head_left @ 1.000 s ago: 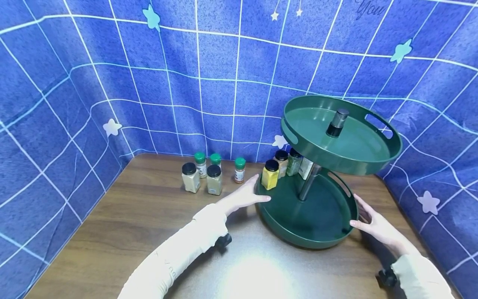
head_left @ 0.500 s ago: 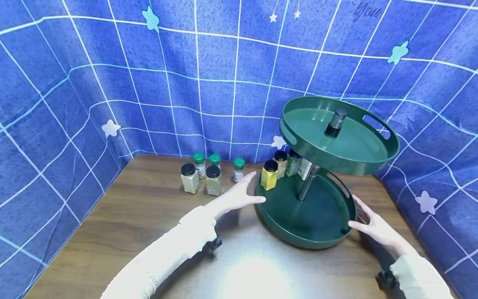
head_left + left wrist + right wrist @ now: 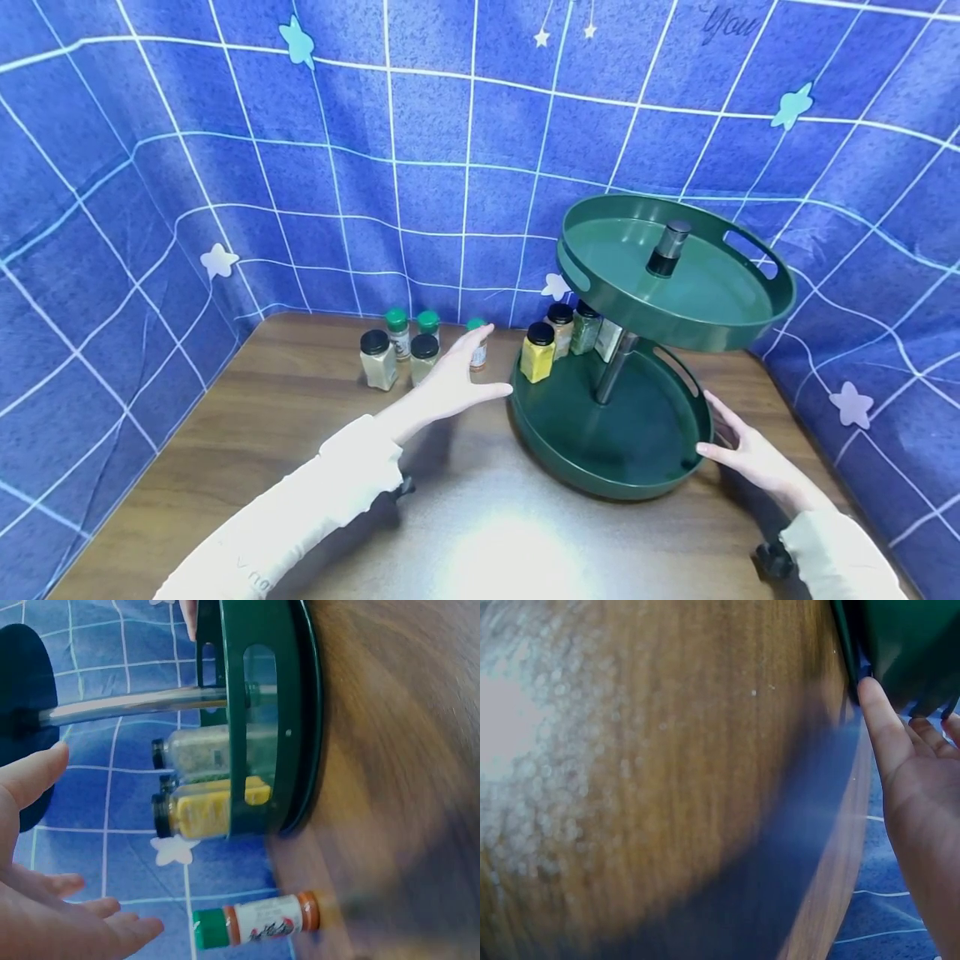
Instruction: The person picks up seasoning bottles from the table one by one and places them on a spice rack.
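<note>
A two-tier green tray [image 3: 611, 487] stands right of centre. A yellow-filled jar [image 3: 537, 358] and several other black-lidded jars stand at the lower tier's back left. My left hand [image 3: 442, 387] is left of the tray, fingers spread and holding nothing, in front of a green-capped bottle [image 3: 478, 357]. In the left wrist view, that bottle [image 3: 270, 920] shows beyond the fingers of my left hand [image 3: 67, 900], untouched. My right hand [image 3: 757, 462] holds the lower tier's right rim, thumb over the edge and fingers outside; the right wrist view shows the thumb [image 3: 885, 727] against the green tray [image 3: 922, 652].
To the left on the wooden table [image 3: 247, 433] stand two black-lidded jars, one pale-filled [image 3: 378, 367], the other [image 3: 424, 354] partly behind my left hand. Two green-capped bottles [image 3: 400, 337] are behind them. A blue star-patterned curtain [image 3: 315, 192] hangs behind and at both sides.
My left hand has moved left, away from the tray's left rim, and now overlaps the single green-capped bottle. My right hand has stayed at the rim. The view has shifted slightly.
</note>
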The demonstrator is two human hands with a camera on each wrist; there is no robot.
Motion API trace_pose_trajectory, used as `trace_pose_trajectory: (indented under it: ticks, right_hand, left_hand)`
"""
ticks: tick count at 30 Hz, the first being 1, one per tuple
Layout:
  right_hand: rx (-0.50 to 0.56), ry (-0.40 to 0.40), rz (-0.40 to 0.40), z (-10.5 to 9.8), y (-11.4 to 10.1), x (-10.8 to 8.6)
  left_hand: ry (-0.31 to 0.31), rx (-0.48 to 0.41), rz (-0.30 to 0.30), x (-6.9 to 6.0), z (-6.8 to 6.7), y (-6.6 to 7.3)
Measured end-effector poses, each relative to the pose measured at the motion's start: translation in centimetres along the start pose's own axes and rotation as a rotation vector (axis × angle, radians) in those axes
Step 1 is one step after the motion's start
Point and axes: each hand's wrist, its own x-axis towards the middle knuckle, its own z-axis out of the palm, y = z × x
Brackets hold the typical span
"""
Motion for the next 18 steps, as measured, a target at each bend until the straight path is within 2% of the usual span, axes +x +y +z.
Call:
trace_pose_trajectory:
  ticks: [5,13,15,18]
  right_hand:
    - [0.0,-0.001,0.005,0.0,-0.1,0.0]
    - [0.025,-0.002,-0.009,0.0,0.0,-0.1]
    - [0.024,-0.001,-0.011,0.0,0.0,0.0]
    - [0.024,0.005,-0.021,0.1,0.0,0.0]
  left_hand:
    - [0.087,0.043,0.031,-0.7,-1.5,-0.2]
    - [0.209,0.069,0.019,-1.4,-2.8,-1.3]
    - [0.243,0.08,0.006,-1.4,-3.0,-1.9]
    - [0.272,0.082,-0.044,-1.4,-3.2,-2.8]
